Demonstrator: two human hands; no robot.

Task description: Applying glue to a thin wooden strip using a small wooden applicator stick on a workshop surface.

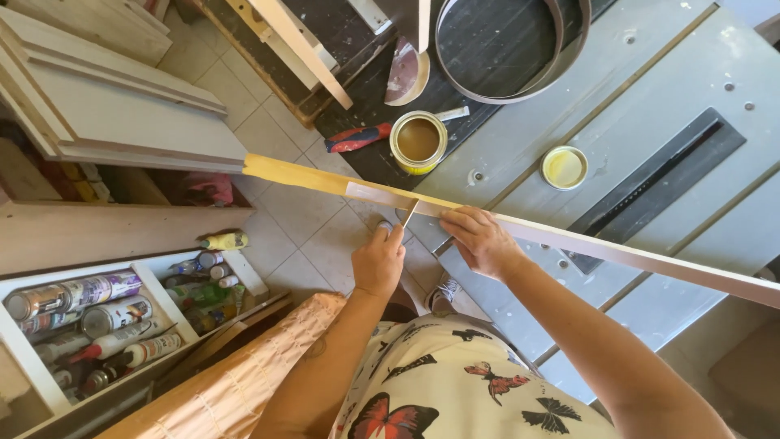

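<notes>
Strip (520, 232), long and wooden, lying across the grey table (650, 89): left end coated yellow, the rest bare; left hand (379, 262) closed on a small brush (409, 213) at the boundary, right hand (481, 240) pressing flat beside it; open tin (418, 141) near.

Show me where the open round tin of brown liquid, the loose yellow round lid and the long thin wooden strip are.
open round tin of brown liquid (418, 140), head view, on the liquid surface.
loose yellow round lid (565, 167), head view, its centre.
long thin wooden strip (617, 251), head view, bare pale part.
</notes>
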